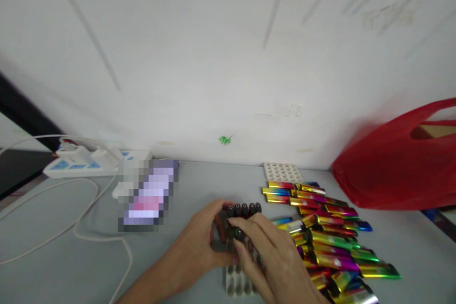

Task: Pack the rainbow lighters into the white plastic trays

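Observation:
My left hand [199,242] curls round the left side of a white tray [233,284] with round holes, low in the middle of the grey table [71,266]. A row of small dark capped tubes [244,209] stands at the tray's far edge. My right hand [274,256] lies over the tray, its fingers pinched on one dark tube [239,233]. A heap of shiny rainbow-coloured foil pieces [331,237] lies just right of my hands.
A second white holed tray [282,171] rests by the wall beyond the heap. A red plastic bag [399,166] holding a cardboard box stands at the right. A white power strip [89,161] with plugs and loose cables lies far left, beside a blurred-out object [147,194].

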Tool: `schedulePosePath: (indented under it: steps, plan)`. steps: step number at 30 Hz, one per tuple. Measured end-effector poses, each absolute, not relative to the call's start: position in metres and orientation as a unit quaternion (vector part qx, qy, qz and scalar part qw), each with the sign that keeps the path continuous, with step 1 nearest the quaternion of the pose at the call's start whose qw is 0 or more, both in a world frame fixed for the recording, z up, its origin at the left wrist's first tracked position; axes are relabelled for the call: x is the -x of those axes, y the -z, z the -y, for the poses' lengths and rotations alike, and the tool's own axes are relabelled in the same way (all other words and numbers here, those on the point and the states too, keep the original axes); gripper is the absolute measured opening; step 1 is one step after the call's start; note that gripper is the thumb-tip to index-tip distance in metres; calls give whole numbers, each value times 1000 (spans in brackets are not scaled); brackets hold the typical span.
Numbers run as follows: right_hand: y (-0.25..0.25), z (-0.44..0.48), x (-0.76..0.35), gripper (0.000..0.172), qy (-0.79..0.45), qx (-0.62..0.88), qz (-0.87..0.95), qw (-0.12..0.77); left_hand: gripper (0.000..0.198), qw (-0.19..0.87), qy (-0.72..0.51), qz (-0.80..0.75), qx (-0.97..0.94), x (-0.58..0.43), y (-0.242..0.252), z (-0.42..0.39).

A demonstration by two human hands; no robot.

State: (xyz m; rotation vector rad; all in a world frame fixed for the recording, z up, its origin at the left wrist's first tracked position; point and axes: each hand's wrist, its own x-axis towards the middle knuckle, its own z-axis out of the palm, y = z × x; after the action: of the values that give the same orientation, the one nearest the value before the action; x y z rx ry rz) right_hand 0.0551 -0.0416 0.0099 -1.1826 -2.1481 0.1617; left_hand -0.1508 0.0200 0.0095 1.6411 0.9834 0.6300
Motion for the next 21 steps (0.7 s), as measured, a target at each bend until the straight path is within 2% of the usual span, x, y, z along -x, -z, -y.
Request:
schedulePosePath:
  steps: [5,9,11,15,18,21]
  plan:
    - [-9,39,-56,35,-47,456,824,332,57,522,-254,-424,-695,151,-8,-19]
    - [-7,38,-52,49,-43,456,818,347,47,500,-261,-421,-710,151,-6,-20]
    - [-6,39,-47,48,-46,461,808,363,54,499,-259,-423,-711,152,-7,-21]
    - [-10,43,-43,33,-47,485,764,423,69,505,-239,-431,-708,152,-8,-22]
    - [-14,40,-50,28,0,536,702,468,78,481,-214,-467,-711,153,-5,-22]
    - [-12,32,-60,24,95,618,664,409,84,473,-188,-491,-707,155,-2,-22]
